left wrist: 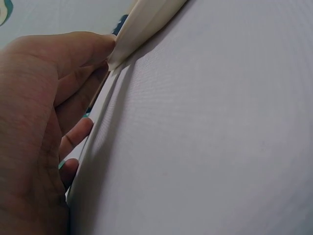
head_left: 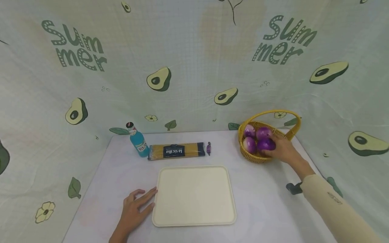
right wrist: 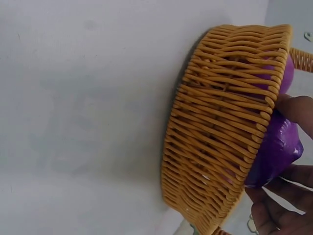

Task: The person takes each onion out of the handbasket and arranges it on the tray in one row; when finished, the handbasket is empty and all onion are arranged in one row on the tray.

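My right hand [head_left: 283,148] reaches into a yellow wicker basket [head_left: 258,158] and grips a glossy purple onion [head_left: 265,144]. The right wrist view shows thumb and fingers around that purple onion [right wrist: 276,144], which still sits partly behind the basket's rim [right wrist: 274,93]. Several other purple-and-white onions lie beside it. My left hand [head_left: 133,211] rests on the table at the left side of a cream rectangular tray [head_left: 194,195]. Its fingers are extended, with fingertips right at the tray's edge [left wrist: 132,39].
Behind the tray lie a pack of spaghetti [head_left: 176,151] and a small purple wrapped candy [head_left: 208,148]. A blue bottle [head_left: 138,141] stands left of the pack. The basket's tall handle [head_left: 273,111] arches over the onions. A printed cloth hangs behind the table.
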Available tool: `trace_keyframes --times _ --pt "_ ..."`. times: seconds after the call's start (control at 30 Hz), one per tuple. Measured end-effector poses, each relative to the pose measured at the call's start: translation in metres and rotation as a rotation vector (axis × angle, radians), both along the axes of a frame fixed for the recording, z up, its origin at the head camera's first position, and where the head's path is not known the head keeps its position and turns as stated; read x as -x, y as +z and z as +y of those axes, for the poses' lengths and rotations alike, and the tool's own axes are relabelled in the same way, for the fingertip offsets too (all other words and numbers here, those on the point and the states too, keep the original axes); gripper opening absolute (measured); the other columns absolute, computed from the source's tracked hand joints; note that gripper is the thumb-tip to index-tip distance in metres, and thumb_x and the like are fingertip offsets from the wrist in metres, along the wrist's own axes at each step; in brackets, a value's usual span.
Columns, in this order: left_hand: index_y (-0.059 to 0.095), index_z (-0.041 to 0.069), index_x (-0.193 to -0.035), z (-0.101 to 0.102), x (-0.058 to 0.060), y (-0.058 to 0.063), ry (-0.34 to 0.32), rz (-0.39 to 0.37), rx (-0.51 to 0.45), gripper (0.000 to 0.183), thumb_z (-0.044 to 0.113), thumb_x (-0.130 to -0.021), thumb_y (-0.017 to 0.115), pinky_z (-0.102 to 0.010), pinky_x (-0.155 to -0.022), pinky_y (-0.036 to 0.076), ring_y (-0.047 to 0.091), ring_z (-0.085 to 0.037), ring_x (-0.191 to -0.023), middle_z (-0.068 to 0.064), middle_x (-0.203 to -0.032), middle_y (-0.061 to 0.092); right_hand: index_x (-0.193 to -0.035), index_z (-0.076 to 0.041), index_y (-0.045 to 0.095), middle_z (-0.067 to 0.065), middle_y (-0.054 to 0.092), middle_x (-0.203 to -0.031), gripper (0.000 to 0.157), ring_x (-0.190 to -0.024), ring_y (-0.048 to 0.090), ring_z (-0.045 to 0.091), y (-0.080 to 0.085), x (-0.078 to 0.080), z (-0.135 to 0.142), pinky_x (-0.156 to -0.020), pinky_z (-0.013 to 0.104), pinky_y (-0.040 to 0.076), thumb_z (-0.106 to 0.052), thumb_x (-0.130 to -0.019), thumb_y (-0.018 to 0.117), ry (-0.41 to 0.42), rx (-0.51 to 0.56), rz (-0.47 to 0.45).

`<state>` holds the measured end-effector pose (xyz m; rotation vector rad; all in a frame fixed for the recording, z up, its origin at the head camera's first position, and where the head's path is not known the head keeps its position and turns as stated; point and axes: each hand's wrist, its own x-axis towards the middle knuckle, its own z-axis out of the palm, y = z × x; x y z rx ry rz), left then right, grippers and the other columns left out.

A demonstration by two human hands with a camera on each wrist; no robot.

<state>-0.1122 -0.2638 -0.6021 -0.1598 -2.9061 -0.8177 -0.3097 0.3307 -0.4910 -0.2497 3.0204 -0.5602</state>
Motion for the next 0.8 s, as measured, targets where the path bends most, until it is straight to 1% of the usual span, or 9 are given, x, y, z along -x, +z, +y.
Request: trace_keyframes --times 0.07,0.17,0.3,0.4,0.6,0.8 --pt "0.059 0.041 -0.138 0.000 0.000 0.000 0.004 -0.008 0.001 0.049 0.046 -0.091 0.071 -0.056 -0.102 0.023 0.039 -0.022 -0.127 0.017 -0.141 0.057 -0.153 0.008 0.027 0.042 0.026 -0.148 0.097 -0.130 0.033 0.061 0.003 -0.001 -0.001 -0.103 0.069 0.033 -0.040 -0.086 0.079 -0.002 0.000 -0.005" --pt "0.058 0.043 -0.138 0.000 0.000 0.000 0.012 -0.023 0.001 0.049 0.050 -0.091 0.069 -0.056 -0.103 0.023 0.038 -0.022 -0.128 0.018 -0.141 0.056 -0.151 0.009 0.030 0.041 0.028 -0.147 0.094 -0.130 0.034 0.060 0.007 -0.003 -0.004 -0.102 0.068 0.035 -0.038 -0.087 0.080 -0.012 0.003 0.003" --pt "0.057 0.045 -0.138 0.000 0.000 -0.002 0.017 -0.024 0.000 0.049 0.052 -0.091 0.068 -0.056 -0.104 0.023 0.038 -0.022 -0.128 0.019 -0.140 0.057 -0.150 0.010 0.033 0.040 0.030 -0.147 0.092 -0.129 0.035 0.060 0.010 -0.005 -0.005 -0.102 0.068 0.036 -0.038 -0.087 0.079 -0.011 0.003 0.024" --pt "0.057 0.044 -0.138 0.000 0.000 -0.003 0.017 -0.013 -0.001 0.048 0.052 -0.091 0.068 -0.056 -0.104 0.023 0.039 -0.022 -0.128 0.019 -0.140 0.057 -0.150 0.010 0.033 0.041 0.028 -0.148 0.092 -0.129 0.035 0.060 0.013 -0.007 -0.005 -0.102 0.069 0.035 -0.039 -0.087 0.079 -0.015 0.000 0.026" --pt "0.059 0.043 -0.138 -0.002 0.001 -0.005 0.005 0.031 -0.002 0.049 0.050 -0.091 0.069 -0.056 -0.102 0.024 0.039 -0.021 -0.127 0.018 -0.139 0.058 -0.149 0.011 0.033 0.041 0.027 -0.148 0.091 -0.128 0.035 0.062 0.018 -0.012 -0.007 -0.101 0.070 0.035 -0.038 -0.087 0.079 -0.015 0.001 0.041" --pt "0.060 0.040 -0.137 0.000 0.000 -0.002 0.005 0.041 0.001 0.048 0.049 -0.091 0.070 -0.055 -0.101 0.025 0.040 -0.021 -0.126 0.017 -0.138 0.059 -0.148 0.010 0.035 0.041 0.030 -0.147 0.090 -0.126 0.036 0.062 0.022 -0.018 -0.009 -0.101 0.070 0.035 -0.037 -0.086 0.080 0.015 0.013 0.080"
